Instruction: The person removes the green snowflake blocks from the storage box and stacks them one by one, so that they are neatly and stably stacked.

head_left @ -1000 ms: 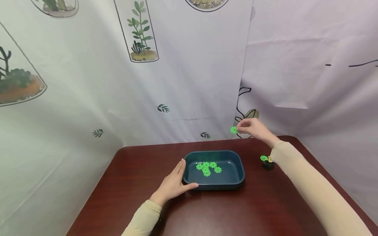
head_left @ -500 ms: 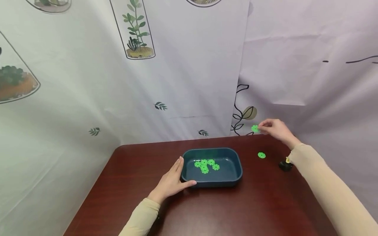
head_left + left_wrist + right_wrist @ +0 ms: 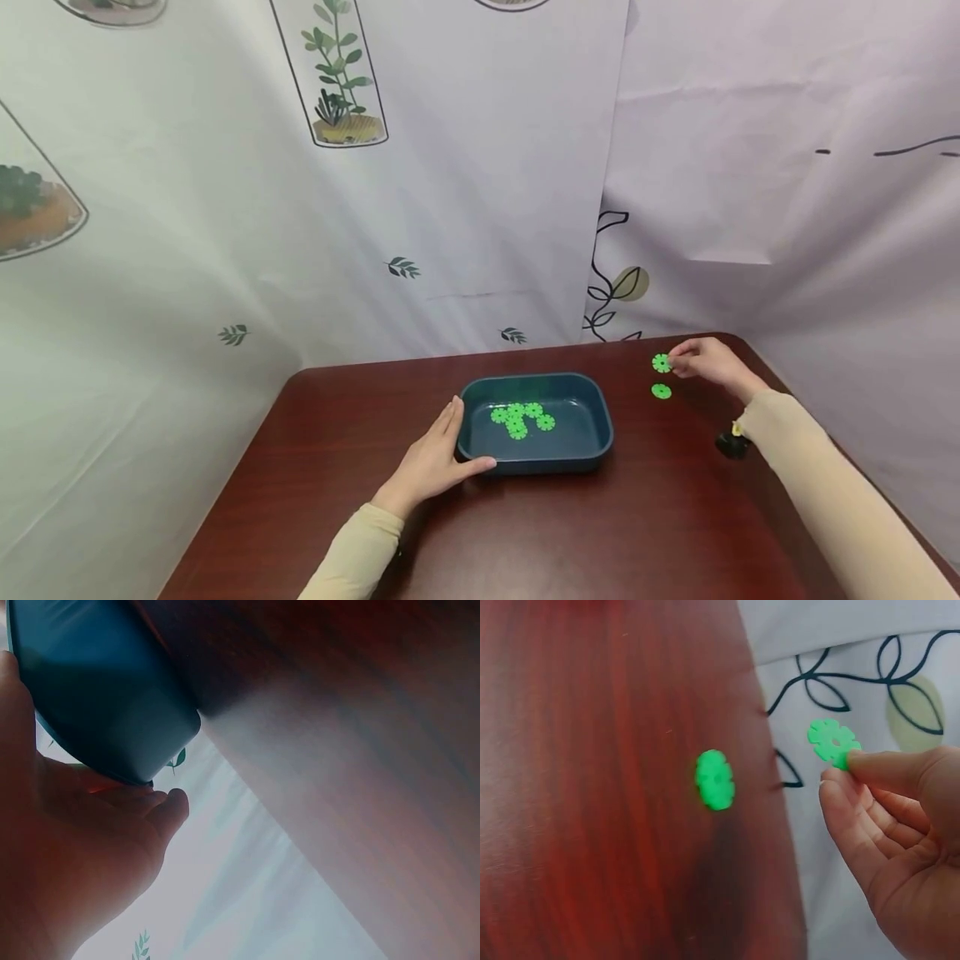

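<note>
My right hand pinches a bright green notched plastic disc with a hole in its middle, between thumb and fingertips. In the right wrist view the held disc stands apart from a second green disc, which lies flat on the table. A dark blue rectangular dish stands on the tabletop with several such green discs lying inside it, some overlapping. Against the dish's left side and near front corner rests my left hand, its fingers straight and the thumb along the front.
The dark red wooden table has its far edge against a white printed cloth. More cloth hangs at both sides. A black device with a yellow spot shows by the right sleeve.
My right hand has moved right from behind the dish with the disc, then lowered toward the disc lying on the table. The left hand stays at the dish. The view has shifted slightly.
</note>
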The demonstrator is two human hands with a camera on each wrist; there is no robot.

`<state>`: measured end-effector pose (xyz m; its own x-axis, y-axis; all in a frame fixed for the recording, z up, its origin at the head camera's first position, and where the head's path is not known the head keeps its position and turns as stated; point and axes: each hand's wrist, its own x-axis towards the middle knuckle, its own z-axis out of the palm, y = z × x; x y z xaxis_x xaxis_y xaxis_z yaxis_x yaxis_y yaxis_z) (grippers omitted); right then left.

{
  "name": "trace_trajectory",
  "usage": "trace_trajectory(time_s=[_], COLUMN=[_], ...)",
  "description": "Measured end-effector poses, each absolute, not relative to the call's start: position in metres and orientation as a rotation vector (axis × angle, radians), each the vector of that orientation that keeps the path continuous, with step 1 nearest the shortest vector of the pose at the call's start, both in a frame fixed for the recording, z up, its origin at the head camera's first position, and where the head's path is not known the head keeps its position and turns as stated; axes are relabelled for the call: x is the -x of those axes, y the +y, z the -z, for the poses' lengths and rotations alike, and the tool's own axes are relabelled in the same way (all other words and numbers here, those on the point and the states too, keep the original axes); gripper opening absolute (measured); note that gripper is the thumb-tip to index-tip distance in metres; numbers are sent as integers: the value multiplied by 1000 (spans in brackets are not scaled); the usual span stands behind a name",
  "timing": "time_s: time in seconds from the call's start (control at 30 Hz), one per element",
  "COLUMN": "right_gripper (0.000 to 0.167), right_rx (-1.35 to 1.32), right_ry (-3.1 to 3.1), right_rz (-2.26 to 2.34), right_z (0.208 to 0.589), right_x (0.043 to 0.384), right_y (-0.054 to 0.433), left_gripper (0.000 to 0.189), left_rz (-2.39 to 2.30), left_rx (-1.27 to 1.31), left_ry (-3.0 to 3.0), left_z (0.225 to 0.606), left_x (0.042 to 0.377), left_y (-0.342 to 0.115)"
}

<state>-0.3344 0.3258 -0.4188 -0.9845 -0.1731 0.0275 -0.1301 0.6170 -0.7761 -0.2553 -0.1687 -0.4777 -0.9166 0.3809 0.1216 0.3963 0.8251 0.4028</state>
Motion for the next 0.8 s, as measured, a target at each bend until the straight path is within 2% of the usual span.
trace_trajectory(time_s=[0.8], right_gripper=[32], right_rx=[212], right_ry=[2621], right_rz=[1406], right_z=[462], right_x=[334], right_y=[334], left_gripper=[122], left_rz=[665], left_rx=[630], left_ry=[-2962], left_z=[479], left_x=[257], left_y=[-169])
